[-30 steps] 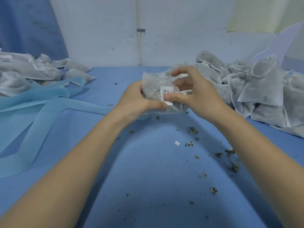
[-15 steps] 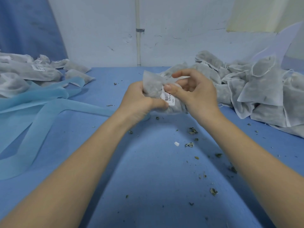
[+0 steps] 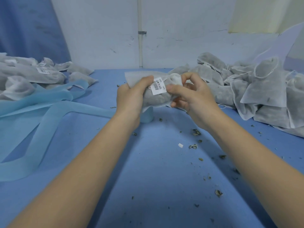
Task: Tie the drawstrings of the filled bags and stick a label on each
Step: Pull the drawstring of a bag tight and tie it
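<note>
My left hand (image 3: 130,97) grips the grey mesh filled bag (image 3: 158,99); my right hand (image 3: 192,97) curls round its end, thumb pressing the white barcode label (image 3: 158,86) between both thumbs.

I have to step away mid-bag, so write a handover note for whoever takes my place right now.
Left hand grips the bag in hand above the table. Right hand holds its gathered neck, thumb at the label, which lies on the bag.
Labelled bags lie far left; unlabelled pile on the right.
Left: press the label flat, set the bag left, continue with the pile.
</note>
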### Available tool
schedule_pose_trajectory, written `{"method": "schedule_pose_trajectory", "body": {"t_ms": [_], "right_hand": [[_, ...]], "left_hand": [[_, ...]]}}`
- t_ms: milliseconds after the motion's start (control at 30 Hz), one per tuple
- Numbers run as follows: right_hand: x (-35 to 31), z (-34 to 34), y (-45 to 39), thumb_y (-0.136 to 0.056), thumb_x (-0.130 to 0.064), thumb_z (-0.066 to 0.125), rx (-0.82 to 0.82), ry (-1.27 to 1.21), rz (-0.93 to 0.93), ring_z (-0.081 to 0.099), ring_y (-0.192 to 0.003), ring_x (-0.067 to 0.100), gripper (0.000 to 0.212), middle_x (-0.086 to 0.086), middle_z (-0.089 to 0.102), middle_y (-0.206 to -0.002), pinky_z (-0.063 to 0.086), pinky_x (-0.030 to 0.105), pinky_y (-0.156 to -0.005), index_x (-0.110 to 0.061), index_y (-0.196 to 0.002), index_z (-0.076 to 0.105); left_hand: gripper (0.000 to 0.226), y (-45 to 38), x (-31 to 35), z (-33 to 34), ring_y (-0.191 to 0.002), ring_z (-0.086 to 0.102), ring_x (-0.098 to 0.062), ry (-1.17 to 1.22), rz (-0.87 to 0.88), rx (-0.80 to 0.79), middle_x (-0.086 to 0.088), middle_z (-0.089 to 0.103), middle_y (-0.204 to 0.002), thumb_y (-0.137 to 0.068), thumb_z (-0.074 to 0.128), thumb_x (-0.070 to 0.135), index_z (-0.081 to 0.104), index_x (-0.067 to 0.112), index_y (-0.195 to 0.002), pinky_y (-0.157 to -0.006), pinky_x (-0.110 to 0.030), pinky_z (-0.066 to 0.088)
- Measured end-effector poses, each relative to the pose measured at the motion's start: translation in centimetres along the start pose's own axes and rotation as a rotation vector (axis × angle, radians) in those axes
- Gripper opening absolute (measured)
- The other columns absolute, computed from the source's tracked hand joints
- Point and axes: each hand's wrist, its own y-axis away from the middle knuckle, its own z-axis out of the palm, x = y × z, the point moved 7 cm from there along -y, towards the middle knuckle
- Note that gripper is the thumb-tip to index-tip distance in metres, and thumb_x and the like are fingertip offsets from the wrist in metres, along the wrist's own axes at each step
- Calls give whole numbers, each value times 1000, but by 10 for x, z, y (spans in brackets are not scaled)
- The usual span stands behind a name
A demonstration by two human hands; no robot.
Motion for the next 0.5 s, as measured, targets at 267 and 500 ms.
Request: {"method": "schedule_pose_trajectory", "body": {"t_ms": [267,500], "right_hand": [[-18,84,-21,-96,-14,57,-220,-184,40,67,-102,15,39,-5,64,-107,54,20,-85,-15,-134,53],[-10,91,-15,-95,-15,56,-160,-5,36,68,-104,15,18,-3,73,-103,49,38,-101,-25,-102,70]], "left_hand": [[43,12,-3,-1,-78,73,-19,469,-1,90,-2,68,-96,-82,61,53,58,15,-102,-70,-36,58],[50,7,-5,23,-77,66,5,449,14,-120,13,69,-84,-44,64,60,65,30,-84,-66,-20,45]]}}
